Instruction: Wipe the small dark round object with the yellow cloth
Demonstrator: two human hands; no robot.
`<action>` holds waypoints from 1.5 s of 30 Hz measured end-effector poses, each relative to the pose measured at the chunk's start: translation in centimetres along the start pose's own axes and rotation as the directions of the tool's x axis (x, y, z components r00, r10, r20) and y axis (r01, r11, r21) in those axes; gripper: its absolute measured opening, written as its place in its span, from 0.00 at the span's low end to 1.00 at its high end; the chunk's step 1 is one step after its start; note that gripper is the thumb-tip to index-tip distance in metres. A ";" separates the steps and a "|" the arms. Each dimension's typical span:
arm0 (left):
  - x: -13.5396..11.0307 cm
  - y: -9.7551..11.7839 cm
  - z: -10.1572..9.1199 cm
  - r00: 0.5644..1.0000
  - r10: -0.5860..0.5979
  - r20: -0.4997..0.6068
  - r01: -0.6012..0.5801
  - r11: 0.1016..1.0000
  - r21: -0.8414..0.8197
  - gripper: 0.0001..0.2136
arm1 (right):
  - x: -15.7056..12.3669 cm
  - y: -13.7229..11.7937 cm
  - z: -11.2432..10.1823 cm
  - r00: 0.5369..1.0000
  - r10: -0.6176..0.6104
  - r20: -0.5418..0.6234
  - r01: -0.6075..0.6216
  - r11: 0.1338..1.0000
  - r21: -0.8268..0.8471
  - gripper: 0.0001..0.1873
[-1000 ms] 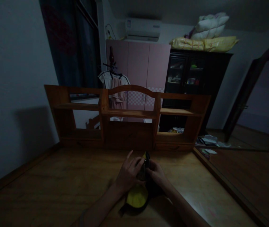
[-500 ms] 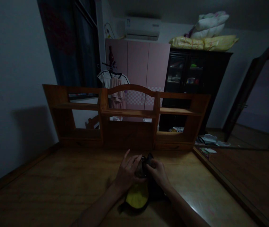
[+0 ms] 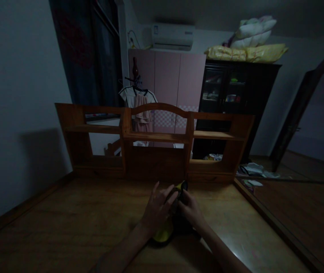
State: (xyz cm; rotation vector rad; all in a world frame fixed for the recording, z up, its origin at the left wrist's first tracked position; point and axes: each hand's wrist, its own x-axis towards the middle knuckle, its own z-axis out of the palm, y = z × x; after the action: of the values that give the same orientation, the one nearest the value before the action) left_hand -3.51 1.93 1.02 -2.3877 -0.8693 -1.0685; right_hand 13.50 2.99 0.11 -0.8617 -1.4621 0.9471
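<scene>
A yellow and black object [image 3: 164, 232], soft-looking and hard to name in the dim light, lies on the wooden desk [image 3: 65, 227] near its middle. My left hand [image 3: 156, 209] is curled over its left side, fingers bent around it, index finger lifted. My right hand [image 3: 191, 211] pinches its dark upper end from the right. The two hands touch each other over the object, hiding most of it.
A wooden shelf unit [image 3: 153, 142] stands along the desk's far edge, just beyond my hands. Behind it are a pink wardrobe [image 3: 176, 83], a dark glass-door cabinet [image 3: 230, 98] with bedding on top, hanging clothes [image 3: 137, 104] and an air conditioner [image 3: 173, 36].
Both hands stay on the object and have shifted slightly. Less of the yellow part shows below my hands now, and a yellow tip shows above them again.
</scene>
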 end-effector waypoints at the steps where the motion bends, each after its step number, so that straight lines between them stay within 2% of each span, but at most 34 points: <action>1: 0.0 0.1 0.0 1.000 0.014 -0.006 -0.014 1.000 -0.013 0.30 | -0.2 -0.4 0.0 0.999 -0.054 -0.004 0.054 0.996 -0.066 0.14; 5: 0.2 0.6 -0.3 0.999 0.040 0.002 -0.039 0.998 -0.054 0.28 | -0.8 -1.3 -0.5 0.985 -0.170 0.005 0.161 0.923 -0.351 0.08; 9: 0.9 1.7 -1.1 0.993 -0.007 0.121 0.013 0.999 -0.046 0.33 | -0.9 -1.1 -1.3 0.978 -0.206 0.002 0.169 0.795 -0.583 0.06; 12: 1.3 2.2 -1.4 0.983 -0.029 0.180 0.042 0.996 -0.072 0.37 | -0.7 -0.7 -1.8 0.969 -0.245 0.044 0.209 0.705 -0.678 0.07; 15: 1.2 2.2 -1.2 0.986 -0.063 0.155 0.082 0.989 -0.120 0.37 | -0.5 -0.5 -2.2 0.960 -0.273 0.055 0.222 0.628 -0.746 0.07; 17: 1.0 2.1 -0.9 0.990 -0.076 0.120 0.094 0.984 -0.151 0.36 | -0.5 -0.6 -2.3 0.959 -0.282 0.030 0.206 0.618 -0.759 0.07; 24: 0.3 1.5 -0.2 0.989 -0.147 -0.008 0.142 0.964 -0.225 0.35 | -0.9 -2.0 -0.8 0.980 -0.190 -0.056 0.107 0.746 -0.657 0.06; 29: 0.0 1.0 0.1 0.983 -0.184 -0.009 0.179 0.963 -0.201 0.35 | -1.0 -2.5 0.3 0.995 -0.086 -0.049 0.051 0.872 -0.486 0.10; 34: 0.1 1.2 0.0 0.980 -0.197 0.006 0.195 0.966 -0.171 0.35 | -0.3 -1.2 0.4 0.998 0.055 -0.004 -0.054 0.971 -0.233 0.11; 37: 0.3 1.3 -0.5 0.982 -0.190 0.007 0.189 0.971 -0.150 0.36 | -0.1 -0.4 0.2 0.984 0.175 0.042 -0.175 0.984 -0.021 0.16; 40: 0.4 1.4 -0.8 0.987 -0.160 -0.002 0.158 0.976 -0.148 0.36 | -0.1 0.0 0.1 0.969 0.243 0.049 -0.247 0.964 0.097 0.21; 42: 0.5 1.3 -0.9 0.991 -0.135 0.000 0.133 0.980 -0.145 0.36 | -0.1 0.3 0.2 0.971 0.231 0.061 -0.237 0.963 0.127 0.23; 45: 0.5 1.1 -0.7 0.992 -0.126 0.009 0.126 0.984 -0.128 0.36 | -0.2 0.9 0.2 0.986 0.151 0.076 -0.158 0.983 0.098 0.24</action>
State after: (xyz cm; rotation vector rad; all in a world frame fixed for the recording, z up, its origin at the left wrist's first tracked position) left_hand -2.89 0.92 1.75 -2.4655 -0.9917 -1.2057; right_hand 13.31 3.20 -0.78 -0.8828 -1.4057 1.1686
